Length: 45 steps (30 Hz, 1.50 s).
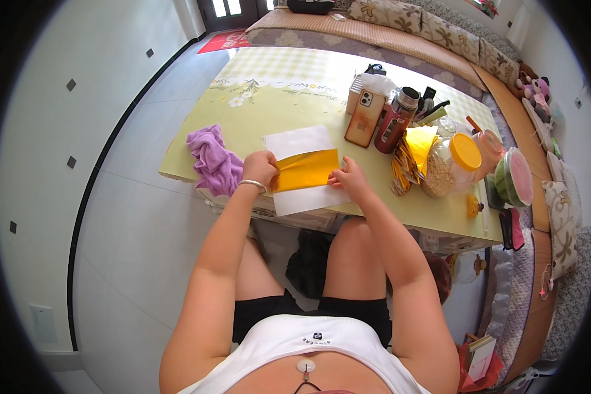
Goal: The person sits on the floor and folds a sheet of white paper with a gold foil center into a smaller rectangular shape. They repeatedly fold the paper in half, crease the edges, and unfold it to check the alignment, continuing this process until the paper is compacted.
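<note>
A golden-yellow sheet of paper (308, 169), a wide strip in shape, lies across a white sheet (299, 140) at the table's near edge. My left hand (261, 168), with a pale bangle at the wrist, is closed on the strip's left end, and a crease runs from there. At the opposite end, my right hand (351, 178) pinches the right edge between thumb and fingers, its index finger lifted. My fingertips are partly hidden, more so on the left. To the left of my left hand is a crumpled purple cloth (213, 159).
On the right of the table (279, 69) stand a phone (366, 118), a dark red flask (396, 121), a fanned bundle of folded yellow papers (406, 164), a yellow-lidded jar of grain (443, 176) and a covered cut watermelon (511, 177). A cushioned bench (374, 41) runs behind.
</note>
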Motion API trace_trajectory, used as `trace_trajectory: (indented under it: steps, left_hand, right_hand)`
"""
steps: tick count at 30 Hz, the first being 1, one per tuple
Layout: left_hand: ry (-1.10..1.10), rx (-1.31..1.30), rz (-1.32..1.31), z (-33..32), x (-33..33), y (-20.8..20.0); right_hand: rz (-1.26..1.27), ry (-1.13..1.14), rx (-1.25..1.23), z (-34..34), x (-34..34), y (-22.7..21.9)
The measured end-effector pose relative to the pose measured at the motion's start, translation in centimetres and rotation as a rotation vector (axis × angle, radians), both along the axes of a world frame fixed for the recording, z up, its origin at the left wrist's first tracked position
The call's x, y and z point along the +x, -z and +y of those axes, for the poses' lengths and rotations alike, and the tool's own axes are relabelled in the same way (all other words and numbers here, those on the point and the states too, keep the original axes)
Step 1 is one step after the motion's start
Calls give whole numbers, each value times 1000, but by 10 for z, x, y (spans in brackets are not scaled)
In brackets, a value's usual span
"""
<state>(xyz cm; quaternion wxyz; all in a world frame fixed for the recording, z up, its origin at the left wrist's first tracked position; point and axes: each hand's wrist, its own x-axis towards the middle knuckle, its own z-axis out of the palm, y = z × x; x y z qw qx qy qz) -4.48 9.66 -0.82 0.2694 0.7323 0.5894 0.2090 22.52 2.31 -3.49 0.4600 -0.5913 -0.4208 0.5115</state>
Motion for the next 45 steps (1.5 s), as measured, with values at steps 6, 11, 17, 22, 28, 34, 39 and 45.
trace_trajectory:
  steps: [6,11,17,22,28,34,39,45]
  left_hand:
    - [-179,-285,-810,-35,1,13]
    - [-219,-325,-1100,-62,12,3]
    - [-168,-230,-906,-65,-1,22]
    - [-67,124,-399,-71,-3,29]
    - [25,99,-301,-84,9,6]
    - [98,275,-130,-95,13,5]
    - [-15,430,-203,-75,17,24]
    - [108,348,-190,-82,25,5]
  right_hand:
    - [237,-7,36,-19,14,0]
    - [323,91,77,-23,14,-7]
    - [262,82,-36,-23,13,-14]
    - [-44,50,-42,-28,20,-19]
    - [-328,36,22,-33,32,-3]
    - [-298,100,34,-36,27,-8]
    - [-230,192,87,-40,24,-9]
    - [-262,231,140,-42,24,1]
